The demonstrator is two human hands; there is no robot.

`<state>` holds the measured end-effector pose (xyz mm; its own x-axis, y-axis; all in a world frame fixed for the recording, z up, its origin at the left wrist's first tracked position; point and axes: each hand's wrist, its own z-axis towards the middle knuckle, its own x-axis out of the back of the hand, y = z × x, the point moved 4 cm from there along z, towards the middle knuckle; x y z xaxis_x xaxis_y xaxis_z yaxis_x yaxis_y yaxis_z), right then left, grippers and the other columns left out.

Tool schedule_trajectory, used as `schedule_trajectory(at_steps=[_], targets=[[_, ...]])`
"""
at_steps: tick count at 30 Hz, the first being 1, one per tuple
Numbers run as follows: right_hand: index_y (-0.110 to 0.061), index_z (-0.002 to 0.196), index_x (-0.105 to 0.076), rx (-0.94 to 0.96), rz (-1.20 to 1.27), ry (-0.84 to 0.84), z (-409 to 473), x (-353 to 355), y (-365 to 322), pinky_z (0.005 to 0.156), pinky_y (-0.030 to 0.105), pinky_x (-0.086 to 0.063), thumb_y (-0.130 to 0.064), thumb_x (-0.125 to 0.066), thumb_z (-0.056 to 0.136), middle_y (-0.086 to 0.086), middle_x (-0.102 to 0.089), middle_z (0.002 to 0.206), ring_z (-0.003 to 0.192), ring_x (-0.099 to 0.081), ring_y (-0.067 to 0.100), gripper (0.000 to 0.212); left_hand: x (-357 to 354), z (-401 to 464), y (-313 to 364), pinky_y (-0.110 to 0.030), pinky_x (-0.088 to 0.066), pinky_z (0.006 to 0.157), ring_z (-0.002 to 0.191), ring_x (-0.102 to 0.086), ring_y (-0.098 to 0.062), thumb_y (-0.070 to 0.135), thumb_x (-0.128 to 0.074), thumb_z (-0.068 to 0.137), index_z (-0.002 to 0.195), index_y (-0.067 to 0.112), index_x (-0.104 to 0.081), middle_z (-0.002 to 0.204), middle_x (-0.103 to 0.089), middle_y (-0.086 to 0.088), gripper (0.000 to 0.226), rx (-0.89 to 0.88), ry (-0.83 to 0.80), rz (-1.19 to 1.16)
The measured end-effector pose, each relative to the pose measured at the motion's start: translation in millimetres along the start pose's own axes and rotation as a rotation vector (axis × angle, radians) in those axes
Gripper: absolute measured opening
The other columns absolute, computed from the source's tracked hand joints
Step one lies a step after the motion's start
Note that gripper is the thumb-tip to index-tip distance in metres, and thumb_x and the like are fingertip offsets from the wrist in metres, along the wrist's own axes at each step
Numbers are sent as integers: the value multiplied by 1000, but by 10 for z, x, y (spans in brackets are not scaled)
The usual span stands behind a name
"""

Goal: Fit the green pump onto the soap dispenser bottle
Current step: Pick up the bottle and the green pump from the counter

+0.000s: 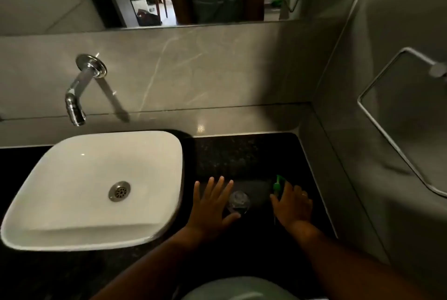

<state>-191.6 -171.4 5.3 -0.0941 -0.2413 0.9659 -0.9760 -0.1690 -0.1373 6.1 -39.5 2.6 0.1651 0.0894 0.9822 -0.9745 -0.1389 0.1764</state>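
Note:
A clear soap dispenser bottle (239,201) stands upright on the black counter, seen from above with its neck open. My left hand (212,205) is spread beside it on the left, thumb touching its near side, fingers apart. My right hand (292,204) is to the bottle's right, closed around the green pump (277,185). The pump's green head sticks out past my fingers and its thin tube shows below my palm. Pump and bottle are apart.
A white square basin (96,188) sits on the black granite counter (242,154) to the left, under a chrome wall spout (77,96). Grey tiled walls close the back and right side. A metal towel ring (396,116) hangs on the right wall.

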Motion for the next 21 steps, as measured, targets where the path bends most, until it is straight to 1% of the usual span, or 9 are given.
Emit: schedule_trajectory(at_steps=[3,5,8,12,15,17,19,21], targets=[[-9,117,-53,-111,204,-107,154,-38,48,90,45,-47,-54,-59,80,17,-58,121,111,-55,38,59,-74,96,3,-56,20,109,146,-4,-26,85,-33,75,147,41,-24,159,-18,1,85,120,-80,-137],[-7,116,-54,-148,291,-166,257,-61,45,89,45,-49,-53,-62,79,18,-59,120,110,-57,39,60,-112,174,-11,-56,22,107,146,-1,-25,89,-35,69,141,47,-28,159,-19,4,84,166,-117,-205],[-4,115,-56,-151,324,-179,395,-103,27,88,44,-50,-52,-62,80,21,-61,118,107,-58,41,59,-147,274,-62,-58,25,104,146,-3,-26,92,-37,63,129,45,-44,156,-26,6,81,215,-147,-265],[-6,109,-61,-132,398,-243,557,-183,18,81,38,-49,-44,-60,84,18,-65,109,99,-62,37,46,-158,370,-145,-55,33,99,146,4,-25,96,-35,58,120,44,-55,157,-25,6,83,234,-158,-313],[-6,108,-60,-125,409,-235,619,-235,36,76,35,-47,-39,-61,85,16,-66,106,97,-62,36,41,-144,381,-243,-51,39,95,145,10,-24,94,-42,60,109,44,-62,158,-20,6,73,238,-178,-339],[-6,104,-60,-127,425,-245,653,-250,31,72,33,-45,-35,-62,84,16,-66,103,94,-63,35,35,-167,364,-278,-52,38,96,145,14,-23,93,-44,58,106,43,-64,159,-17,6,73,242,-199,-359],[-7,94,-62,-115,525,-232,700,-190,-53,70,34,-47,-29,-65,81,16,-66,94,87,-63,34,26,-197,334,-275,-53,36,96,144,16,-23,91,-49,58,106,42,-65,160,-14,5,71,271,-223,-389],[-6,84,-63,-89,711,-136,768,-11,-235,67,34,-48,-24,-68,79,16,-67,85,78,-63,31,19,-226,309,-267,-54,33,97,145,15,-22,87,-54,59,104,43,-64,160,-14,5,64,315,-219,-435]])
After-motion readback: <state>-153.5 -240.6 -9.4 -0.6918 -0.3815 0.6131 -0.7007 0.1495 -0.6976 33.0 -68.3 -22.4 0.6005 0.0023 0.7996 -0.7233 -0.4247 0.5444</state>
